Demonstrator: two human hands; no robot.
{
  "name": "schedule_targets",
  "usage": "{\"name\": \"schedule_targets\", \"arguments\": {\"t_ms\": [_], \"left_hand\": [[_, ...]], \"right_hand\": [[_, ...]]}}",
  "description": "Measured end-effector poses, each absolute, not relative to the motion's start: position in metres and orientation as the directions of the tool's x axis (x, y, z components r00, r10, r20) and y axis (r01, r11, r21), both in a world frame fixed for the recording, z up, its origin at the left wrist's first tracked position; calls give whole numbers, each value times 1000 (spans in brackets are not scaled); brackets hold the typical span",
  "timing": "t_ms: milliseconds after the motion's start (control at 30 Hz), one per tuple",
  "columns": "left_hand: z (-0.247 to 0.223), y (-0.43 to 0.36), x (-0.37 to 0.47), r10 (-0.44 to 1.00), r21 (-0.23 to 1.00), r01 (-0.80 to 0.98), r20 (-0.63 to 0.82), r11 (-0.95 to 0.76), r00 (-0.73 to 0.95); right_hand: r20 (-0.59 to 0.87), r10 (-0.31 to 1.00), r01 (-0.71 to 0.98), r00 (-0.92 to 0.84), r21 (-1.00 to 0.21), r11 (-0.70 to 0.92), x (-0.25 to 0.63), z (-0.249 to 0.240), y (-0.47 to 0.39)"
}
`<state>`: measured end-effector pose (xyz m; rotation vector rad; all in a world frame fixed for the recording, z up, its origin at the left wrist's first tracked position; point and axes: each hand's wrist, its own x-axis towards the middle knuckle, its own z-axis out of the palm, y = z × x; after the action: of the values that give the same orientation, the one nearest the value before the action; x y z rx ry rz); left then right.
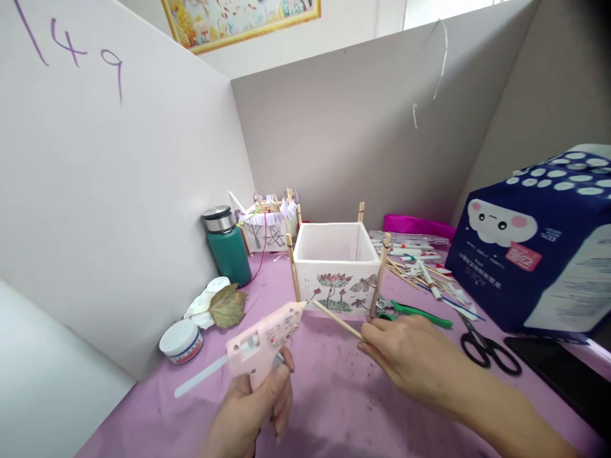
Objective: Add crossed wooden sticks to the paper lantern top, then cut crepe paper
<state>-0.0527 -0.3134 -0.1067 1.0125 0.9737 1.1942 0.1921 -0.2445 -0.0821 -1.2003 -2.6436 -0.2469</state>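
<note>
My left hand [262, 401] is wrapped round the handle of a pink hot glue gun [260, 340]. A translucent glue stick [200, 375] pokes out of its back end. Between finger and thumb of my right hand [401, 346] is a thin wooden stick [338, 320], its far end close to the gun's nozzle; whether they touch I cannot tell. Just beyond stands a white open-topped box [334, 277] with flowers and dragonflies drawn on its front. Wooden sticks [292, 267] rise upright at its corners.
Green-handled pliers [420, 313], black scissors [489, 350], markers [429, 280] and loose sticks lie to the right, beside a large blue package [520, 254]. At left are a green bottle [229, 248], a dried leaf [229, 306] and a round tub [181, 341]. A decorated box [267, 232] stands behind.
</note>
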Motion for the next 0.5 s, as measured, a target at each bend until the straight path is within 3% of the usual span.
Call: {"name": "schedule_targets", "arguments": {"t_ms": [500], "left_hand": [[-106, -318, -54, 989, 974, -190, -107, 125, 101]], "right_hand": [[267, 712, 741, -650, 11, 672, 187, -79, -249]]}}
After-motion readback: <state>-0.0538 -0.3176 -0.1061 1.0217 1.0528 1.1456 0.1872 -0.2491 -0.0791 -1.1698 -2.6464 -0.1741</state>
